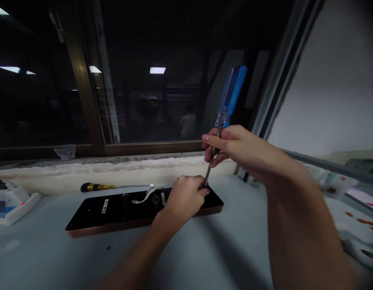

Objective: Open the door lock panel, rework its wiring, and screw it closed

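Note:
My right hand [224, 143] is closed around the shaft of a screwdriver [230, 96] with a clear blue handle. The screwdriver stands nearly upright, its handle above the hand, its tip down at the right end of a long black panel [120, 211] with copper-coloured sides. My left hand [186, 195] rests on that panel, fingers curled and pinched beside the screwdriver's tip. Whatever those fingers hold, if anything, is hidden. White labels show on the panel, and a white cable [148, 195] lies across its top.
Behind the panel lies a second screwdriver [97, 187] with a yellow and black handle. A white device [21, 207] stands at the left of the light blue tabletop [53, 257]. On the window ledge sits a clear plastic cup [65, 152]. A white roll [366, 253] is at the right.

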### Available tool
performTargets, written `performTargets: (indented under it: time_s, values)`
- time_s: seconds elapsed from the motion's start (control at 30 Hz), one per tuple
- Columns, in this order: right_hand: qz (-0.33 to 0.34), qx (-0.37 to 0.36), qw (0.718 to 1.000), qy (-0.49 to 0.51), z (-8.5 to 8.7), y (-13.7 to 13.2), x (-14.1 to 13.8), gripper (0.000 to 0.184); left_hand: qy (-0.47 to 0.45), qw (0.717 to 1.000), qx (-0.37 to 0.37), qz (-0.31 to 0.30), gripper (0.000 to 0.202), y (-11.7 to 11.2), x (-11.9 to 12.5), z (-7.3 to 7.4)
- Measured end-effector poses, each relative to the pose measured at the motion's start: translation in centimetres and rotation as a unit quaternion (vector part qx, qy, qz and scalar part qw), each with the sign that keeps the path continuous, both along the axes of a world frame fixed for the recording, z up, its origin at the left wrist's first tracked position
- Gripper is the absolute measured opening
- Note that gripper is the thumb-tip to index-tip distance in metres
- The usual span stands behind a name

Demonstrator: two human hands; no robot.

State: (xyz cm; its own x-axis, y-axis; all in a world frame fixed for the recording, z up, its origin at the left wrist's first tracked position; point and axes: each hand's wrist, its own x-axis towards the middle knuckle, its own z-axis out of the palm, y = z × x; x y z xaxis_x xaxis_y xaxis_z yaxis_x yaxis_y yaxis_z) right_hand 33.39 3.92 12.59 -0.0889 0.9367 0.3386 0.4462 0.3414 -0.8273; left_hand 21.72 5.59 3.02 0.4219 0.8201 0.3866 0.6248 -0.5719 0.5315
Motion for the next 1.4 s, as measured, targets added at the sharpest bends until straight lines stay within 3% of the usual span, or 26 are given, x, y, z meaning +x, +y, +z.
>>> performTargets:
  time_s: [0.3,0.57,0.77,1.0,1.13,1.23,1.33,1.4]
  values:
    - [0.086,-0.079,0.991,-0.067,-1.1,1.6,1.5,0.02,0.045,0.998,0.0,-0.05,0.011,0.1,1.2,-1.5]
    - [0.131,-0.132,0.98,-0.067,-1.9,2.5,1.5,0.025,0.055,0.995,-0.027,-0.074,0.007,0.4,0.8,-1.3]
    - [0.165,-0.151,0.972,-0.076,-2.3,2.8,2.2,0.019,0.024,0.991,-0.077,-0.103,0.02,1.0,0.5,-1.5]
    - [0.259,-0.163,0.949,-0.081,-2.4,2.6,3.4,0.022,0.045,0.99,-0.053,-0.12,0.023,0.9,0.3,-1.9]
    - [0.269,-0.16,0.947,-0.071,-2.4,2.5,3.5,0.022,0.091,0.993,0.006,-0.079,0.018,1.0,-0.5,-1.5]
    - [0.269,-0.154,0.949,-0.065,-2.2,2.5,3.3,0.023,0.125,0.991,0.013,-0.035,0.044,1.0,-1.5,-1.0]
    - [0.268,-0.149,0.95,-0.065,-2.1,2.4,3.0,0.023,0.149,0.987,-0.029,-0.06,0.076,0.9,-2.3,-0.6]
    - [0.264,-0.15,0.951,-0.062,-2.0,2.3,2.9,0.023,0.169,0.981,-0.055,-0.075,0.082,0.8,-2.7,-0.4]
